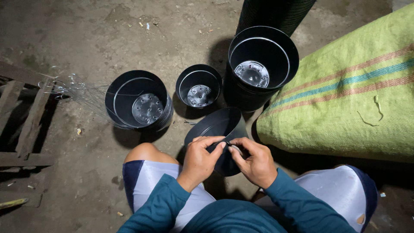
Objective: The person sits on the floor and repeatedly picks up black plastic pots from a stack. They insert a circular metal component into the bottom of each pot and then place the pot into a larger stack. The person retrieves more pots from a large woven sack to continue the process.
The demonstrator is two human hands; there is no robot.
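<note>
**Both hands pinching the rim of a tilted black pot**

The person sits low over a dirt floor (pixel 86 172), knees apart, in pale shorts and a teal long-sleeved top. Between the knees they hold a black plastic pot (pixel 217 125), tipped on its side so the open mouth faces up and away from them. It is off the ground, carried only by the hands.

The left hand (pixel 200 159) grips the near edge of the pot, its fingers (pixel 213 141) curled and pressed together, thumb and forefinger pinching at the rim. The right hand (pixel 256 162) comes in from the other side, its fingers (pixel 241 142) also drawn together in a pinch at the same spot. The two sets of fingertips nearly meet; there seems to be something small between them, but it is too small to tell what.

On the floor just beyond the held pot stand three more black pots, all upright with their holed bottoms showing. The small pot (pixel 199 88) is in the middle, the medium pot (pixel 138 101) to its left, and the large pot (pixel 263 60) to its right, set against a tall dark stack of nested pots (pixel 276 13) behind it.

A bundle of thin wire (pixel 73 90) lies left of the medium pot, near a wooden pallet (pixel 26 125). On the right lies a bulky green woven sack (pixel 345 99) with coloured stripes.
</note>
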